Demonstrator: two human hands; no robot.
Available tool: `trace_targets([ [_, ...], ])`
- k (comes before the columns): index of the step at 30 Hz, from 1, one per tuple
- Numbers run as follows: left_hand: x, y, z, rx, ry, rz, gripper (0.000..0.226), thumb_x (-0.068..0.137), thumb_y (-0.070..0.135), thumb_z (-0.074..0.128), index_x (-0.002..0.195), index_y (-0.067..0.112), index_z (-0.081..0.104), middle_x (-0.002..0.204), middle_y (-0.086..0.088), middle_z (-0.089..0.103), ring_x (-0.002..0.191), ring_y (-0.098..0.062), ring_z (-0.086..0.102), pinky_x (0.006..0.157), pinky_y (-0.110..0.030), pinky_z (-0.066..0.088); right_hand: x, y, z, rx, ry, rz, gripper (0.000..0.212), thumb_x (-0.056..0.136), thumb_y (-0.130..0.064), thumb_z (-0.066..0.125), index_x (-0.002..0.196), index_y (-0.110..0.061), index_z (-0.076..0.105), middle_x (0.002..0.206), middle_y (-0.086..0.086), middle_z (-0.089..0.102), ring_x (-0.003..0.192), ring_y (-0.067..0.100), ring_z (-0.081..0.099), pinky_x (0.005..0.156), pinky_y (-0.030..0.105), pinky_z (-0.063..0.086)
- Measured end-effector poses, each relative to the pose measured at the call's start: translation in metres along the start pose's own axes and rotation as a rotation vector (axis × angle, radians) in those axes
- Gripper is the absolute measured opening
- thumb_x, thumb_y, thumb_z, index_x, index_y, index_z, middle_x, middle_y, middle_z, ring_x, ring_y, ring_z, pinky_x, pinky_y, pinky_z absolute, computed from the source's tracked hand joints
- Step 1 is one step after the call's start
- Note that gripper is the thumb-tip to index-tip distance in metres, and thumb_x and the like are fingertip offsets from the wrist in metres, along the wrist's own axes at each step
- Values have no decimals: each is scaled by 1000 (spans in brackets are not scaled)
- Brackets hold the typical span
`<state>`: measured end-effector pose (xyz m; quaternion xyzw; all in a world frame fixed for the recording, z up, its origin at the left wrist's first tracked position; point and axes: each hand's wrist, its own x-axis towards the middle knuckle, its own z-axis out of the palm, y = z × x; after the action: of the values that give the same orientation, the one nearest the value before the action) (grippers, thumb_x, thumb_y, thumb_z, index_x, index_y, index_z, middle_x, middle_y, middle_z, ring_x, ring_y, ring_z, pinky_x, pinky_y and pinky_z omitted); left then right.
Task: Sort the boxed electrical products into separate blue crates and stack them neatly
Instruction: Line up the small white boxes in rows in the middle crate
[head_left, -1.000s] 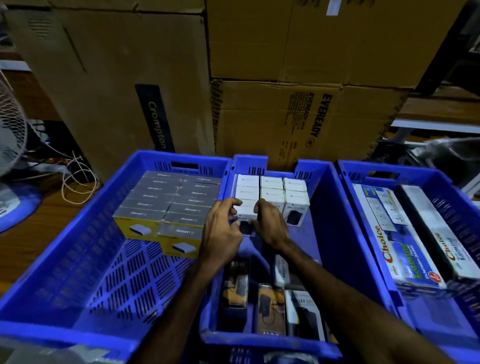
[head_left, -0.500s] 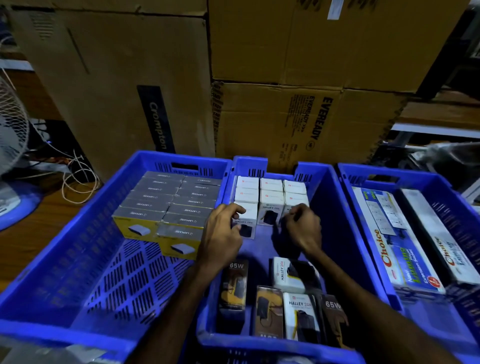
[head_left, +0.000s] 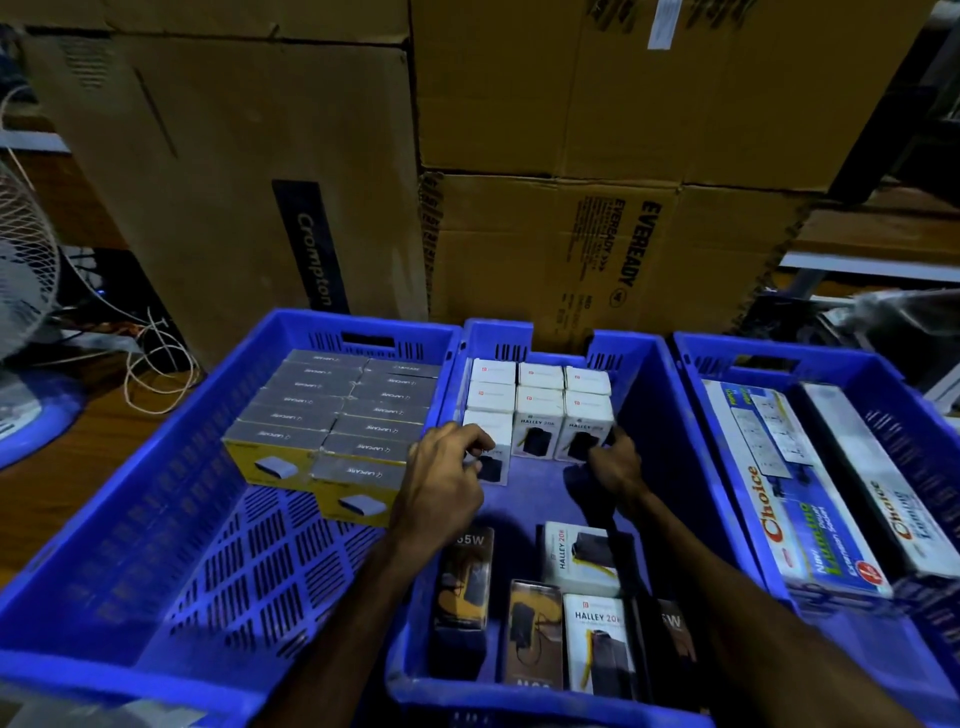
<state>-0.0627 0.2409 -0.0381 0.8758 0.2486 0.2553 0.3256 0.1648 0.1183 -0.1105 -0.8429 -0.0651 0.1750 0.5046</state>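
Note:
Three blue crates stand side by side. In the middle crate (head_left: 649, 395), white Halley boxes (head_left: 540, 410) stand in neat rows at the far end. My left hand (head_left: 441, 478) pinches the nearest left white box (head_left: 491, 462). My right hand (head_left: 615, 460) rests against the right side of the front right white box (head_left: 584, 434). Loose white and dark 65W boxes (head_left: 535, 613) lie at the crate's near end. The left crate (head_left: 156, 519) holds stacked grey-and-yellow boxes (head_left: 332, 426). The right crate (head_left: 883, 374) holds two long Choice boxes (head_left: 795, 499).
Large cardboard cartons (head_left: 571, 234) stand right behind the crates. A white fan (head_left: 21, 270) and loose white cables (head_left: 156, 364) are on the wooden surface at the left. The near half of the left crate shows bare floor.
My right hand has slid right from the middle column to the right-hand white box. My left hand stays at the front left box. The view has tipped slightly.

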Motion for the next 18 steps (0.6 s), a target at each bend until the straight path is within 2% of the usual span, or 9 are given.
trace_targets([
  [2,1,-1,1,8,-5,2,32,86,-1,66,99,27,68,98,8,65,101,-18,61,92,-46,52,2,5,0,-1,-13,-21,44,86,-10,67,130,-17,64,124,11,72,117,33,66,99,38,52],
  [6,2,-3,3,39,-9,31,32,83,0,67,95,30,66,94,13,63,98,-16,62,89,-48,53,5,7,-3,14,-39,-43,44,87,-5,66,130,-15,64,123,10,71,114,30,66,98,41,54],
  [9,1,-2,3,25,3,34,31,84,-1,68,95,28,68,93,14,62,96,-15,62,91,-49,52,14,8,-7,53,-14,-21,50,88,-2,63,136,-13,59,131,13,68,118,33,65,101,46,54],
  [10,1,-2,3,14,7,34,31,84,-2,68,95,27,68,92,14,62,96,-15,62,91,-49,53,17,7,-9,73,10,-17,52,88,-1,64,138,-10,56,132,14,67,119,34,64,100,44,53],
  [13,1,-4,3,-5,-1,25,30,85,0,68,95,29,68,94,14,63,96,-14,63,91,-48,53,23,-2,-15,116,46,-25,52,89,2,65,140,-5,55,131,17,66,115,32,64,88,33,48],
  [15,1,-5,3,-16,-8,9,30,87,1,68,96,29,68,95,13,65,97,-14,63,89,-47,55,26,-8,-18,90,-10,-40,52,92,3,63,143,-5,52,129,15,66,110,28,63,80,26,48],
  [18,2,-4,2,-14,-8,6,29,87,0,67,95,28,69,95,12,66,96,-15,64,88,-47,55,26,-16,-17,57,-119,-63,48,93,12,56,140,-2,54,122,9,63,98,24,62,52,9,49],
])
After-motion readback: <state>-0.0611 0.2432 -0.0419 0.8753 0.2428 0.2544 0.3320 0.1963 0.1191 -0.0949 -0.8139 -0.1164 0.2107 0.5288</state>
